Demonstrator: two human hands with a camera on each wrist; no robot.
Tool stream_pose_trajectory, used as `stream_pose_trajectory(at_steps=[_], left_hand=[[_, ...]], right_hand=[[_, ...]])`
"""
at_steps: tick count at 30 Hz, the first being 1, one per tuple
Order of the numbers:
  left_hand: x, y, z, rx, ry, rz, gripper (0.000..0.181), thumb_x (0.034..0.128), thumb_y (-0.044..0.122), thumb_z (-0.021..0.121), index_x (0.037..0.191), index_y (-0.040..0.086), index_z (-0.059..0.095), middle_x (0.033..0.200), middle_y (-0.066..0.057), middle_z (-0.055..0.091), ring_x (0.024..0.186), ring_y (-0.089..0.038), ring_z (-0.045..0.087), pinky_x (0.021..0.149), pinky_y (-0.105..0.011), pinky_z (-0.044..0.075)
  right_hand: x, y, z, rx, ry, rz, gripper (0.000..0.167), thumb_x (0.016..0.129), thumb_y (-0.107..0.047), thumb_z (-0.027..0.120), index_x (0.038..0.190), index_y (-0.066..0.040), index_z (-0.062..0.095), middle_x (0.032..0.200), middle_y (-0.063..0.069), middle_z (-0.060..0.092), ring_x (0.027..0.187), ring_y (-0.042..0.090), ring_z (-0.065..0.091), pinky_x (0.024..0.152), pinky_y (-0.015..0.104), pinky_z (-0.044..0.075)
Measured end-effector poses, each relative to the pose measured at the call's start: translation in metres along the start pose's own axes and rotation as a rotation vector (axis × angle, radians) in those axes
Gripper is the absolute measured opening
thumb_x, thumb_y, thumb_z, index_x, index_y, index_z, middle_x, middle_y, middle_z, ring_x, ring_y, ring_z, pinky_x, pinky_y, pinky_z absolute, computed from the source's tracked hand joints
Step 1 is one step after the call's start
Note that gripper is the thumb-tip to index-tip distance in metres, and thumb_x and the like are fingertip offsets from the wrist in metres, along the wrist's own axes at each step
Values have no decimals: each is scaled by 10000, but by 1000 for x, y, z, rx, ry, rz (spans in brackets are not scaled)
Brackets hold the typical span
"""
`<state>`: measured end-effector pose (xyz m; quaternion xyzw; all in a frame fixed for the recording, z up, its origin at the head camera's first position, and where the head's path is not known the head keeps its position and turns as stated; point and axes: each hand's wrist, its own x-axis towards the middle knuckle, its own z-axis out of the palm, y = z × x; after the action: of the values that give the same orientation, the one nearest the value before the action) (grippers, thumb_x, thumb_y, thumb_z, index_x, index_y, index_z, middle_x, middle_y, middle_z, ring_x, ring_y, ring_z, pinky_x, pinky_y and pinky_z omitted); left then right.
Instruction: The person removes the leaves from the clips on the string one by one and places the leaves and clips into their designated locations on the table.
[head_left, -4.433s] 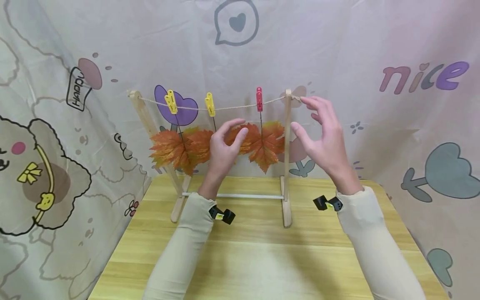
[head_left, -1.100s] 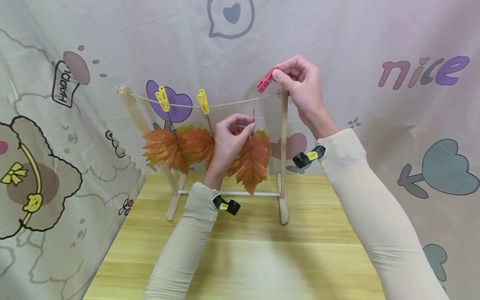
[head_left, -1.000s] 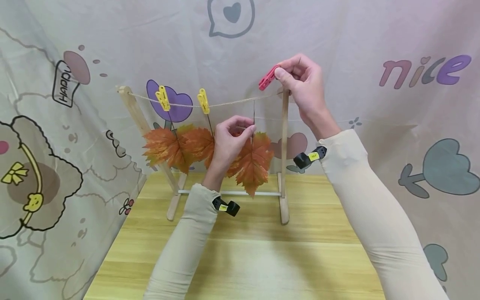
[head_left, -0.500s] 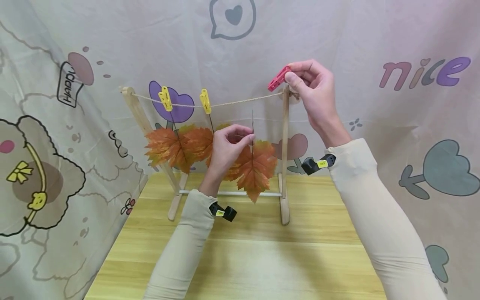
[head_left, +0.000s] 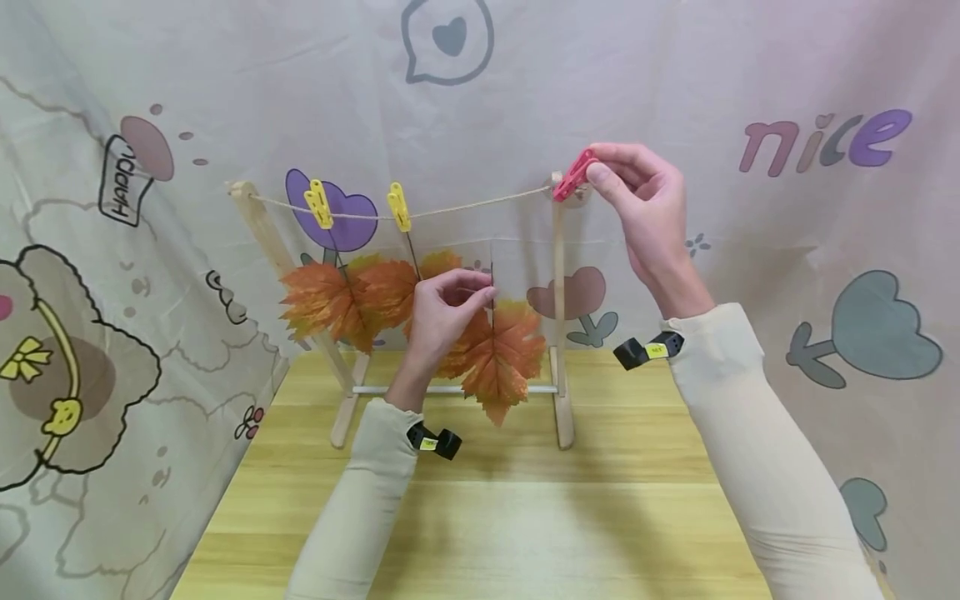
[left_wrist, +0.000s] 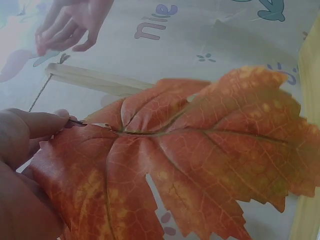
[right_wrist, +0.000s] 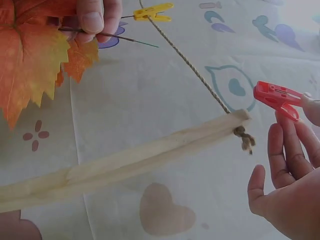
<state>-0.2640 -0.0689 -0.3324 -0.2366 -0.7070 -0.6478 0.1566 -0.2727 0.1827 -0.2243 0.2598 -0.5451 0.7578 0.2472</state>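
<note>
My left hand [head_left: 448, 312] pinches the dark stem of an orange maple leaf [head_left: 498, 358], which hangs tip down below the line, its stem end free of the string. In the left wrist view that leaf [left_wrist: 200, 150] spreads wide beyond my fingertips. My right hand [head_left: 641, 196] pinches a red clothespin [head_left: 575, 175] by its handle end, in front of the top of the right post. The right wrist view has the red clothespin [right_wrist: 277, 95] apart from the string. Two yellow clothespins [head_left: 318, 205] hold other maple leaves [head_left: 337, 296] on the string.
A twine line [head_left: 480, 205] runs between the two posts of a wooden stand [head_left: 560, 292]. Its white crossbar [head_left: 540, 389] sits low, near the wooden table [head_left: 480, 517]. A printed curtain [head_left: 637, 67] surrounds the table. The twine's knot [right_wrist: 244, 137] shows at the right post.
The red clothespin has come off the twine into my right hand. Since then my left hand has lowered the leaf, its stem dropping below the line, and my right hand has shifted right and down.
</note>
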Motion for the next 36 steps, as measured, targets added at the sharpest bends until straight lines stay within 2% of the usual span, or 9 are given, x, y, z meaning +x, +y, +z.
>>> stream_pose_trajectory(at_steps=[3,7,14,16,26,36], left_hand=[[-3,-3,0,-9,0,-7,178,912,68,784,1044,-47,758,959,-183,737,795,-281,720,729,-259,591],[-8,-7,2,0,-8,-21,189,917,79,781,1054,-47,752,967,-178,738,806,-300,716,725,-247,584],[-15,-7,7,0,-16,-51,141,922,-37,728,1051,-95,729,974,-278,718,828,-458,693,704,-243,571],[-19,-6,9,7,-22,-67,140,924,-42,724,1051,-101,725,976,-283,716,836,-469,692,711,-246,573],[-33,-33,19,-30,-38,-90,127,924,65,768,1021,-16,753,933,-159,738,789,-308,719,705,-268,589],[-51,-53,25,-51,-23,-173,151,915,53,773,1025,-47,746,942,-189,725,803,-259,712,698,-242,574]], right_hand=[[-9,-1,-7,-30,-5,8,211,914,29,730,1121,72,731,1015,145,743,930,225,682,941,295,527],[-22,3,-17,-84,-10,16,221,922,27,722,1140,60,730,1039,128,742,939,214,676,900,286,535],[-43,8,-28,-117,-31,81,268,921,30,725,1182,85,699,1073,147,721,924,223,660,856,289,553],[-50,10,-32,-134,-31,94,272,927,23,722,1191,85,695,1081,142,720,935,222,659,864,284,553],[-83,20,-52,-207,5,169,290,933,-18,738,1210,58,699,1128,126,709,1011,218,666,918,245,544],[-118,38,-71,-298,70,239,309,947,-71,741,1230,43,697,1127,76,713,1011,170,676,901,217,546]])
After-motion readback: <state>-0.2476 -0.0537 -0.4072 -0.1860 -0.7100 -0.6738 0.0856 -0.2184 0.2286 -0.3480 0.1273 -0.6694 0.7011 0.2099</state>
